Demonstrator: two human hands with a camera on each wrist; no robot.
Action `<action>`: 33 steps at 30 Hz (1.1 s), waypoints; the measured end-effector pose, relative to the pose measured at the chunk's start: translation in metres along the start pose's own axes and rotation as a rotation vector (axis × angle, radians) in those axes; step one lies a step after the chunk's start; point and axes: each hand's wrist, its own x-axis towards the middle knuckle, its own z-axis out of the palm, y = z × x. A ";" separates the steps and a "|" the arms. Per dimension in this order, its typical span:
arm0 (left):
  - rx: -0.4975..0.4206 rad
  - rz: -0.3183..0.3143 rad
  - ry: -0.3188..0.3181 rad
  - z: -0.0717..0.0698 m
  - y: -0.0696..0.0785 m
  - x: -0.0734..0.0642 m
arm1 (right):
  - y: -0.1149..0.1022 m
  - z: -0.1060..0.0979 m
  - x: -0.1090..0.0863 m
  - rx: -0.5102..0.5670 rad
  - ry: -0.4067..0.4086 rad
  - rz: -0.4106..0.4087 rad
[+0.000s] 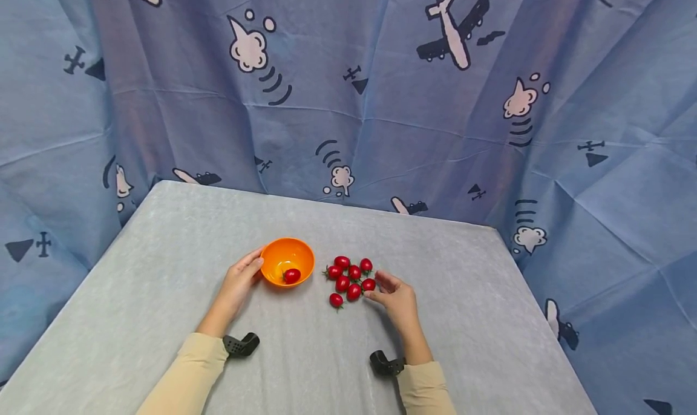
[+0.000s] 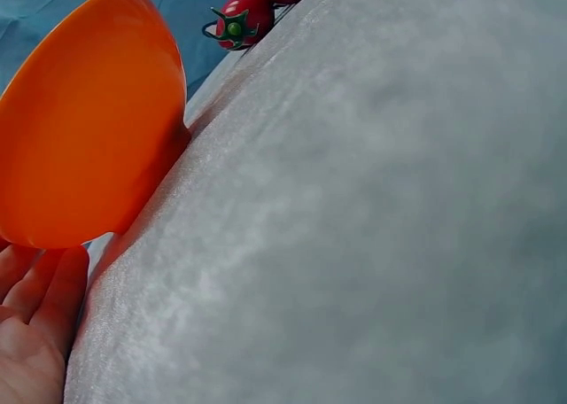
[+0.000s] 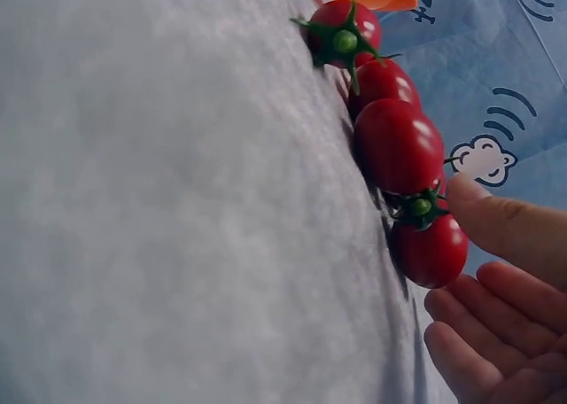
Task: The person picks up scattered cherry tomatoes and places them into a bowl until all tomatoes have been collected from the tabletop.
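An orange bowl (image 1: 287, 245) stands on the table with one cherry tomato (image 1: 291, 276) inside. My left hand (image 1: 238, 285) touches the bowl's left side. In the left wrist view its fingers (image 2: 58, 293) lie straight against the bowl's outer wall, with the thumb out of sight there. To the bowl's right lies a cluster of several red cherry tomatoes (image 1: 342, 283) with green stems. My right hand (image 1: 399, 301) is at the cluster's right edge, thumb and fingers spread apart on either side of the nearest cherry tomato (image 3: 430, 252).
A pale grey cloth covers the table (image 1: 463, 270). Behind it hangs a blue curtain (image 1: 305, 130) printed with planes and clouds. Each wrist carries a black device, such as the left one (image 1: 241, 345). One cherry tomato (image 1: 336, 300) lies at the cluster's near side.
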 end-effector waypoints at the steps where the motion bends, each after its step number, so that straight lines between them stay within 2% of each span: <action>1: -0.001 -0.001 0.000 0.000 0.000 0.000 | 0.000 0.000 0.000 0.003 -0.001 -0.003; 14: 0.005 -0.008 0.008 -0.001 0.000 -0.001 | 0.005 0.008 0.003 0.002 -0.006 -0.056; 33: -0.008 -0.007 0.007 0.000 0.002 -0.001 | 0.007 0.011 0.005 -0.037 0.026 -0.066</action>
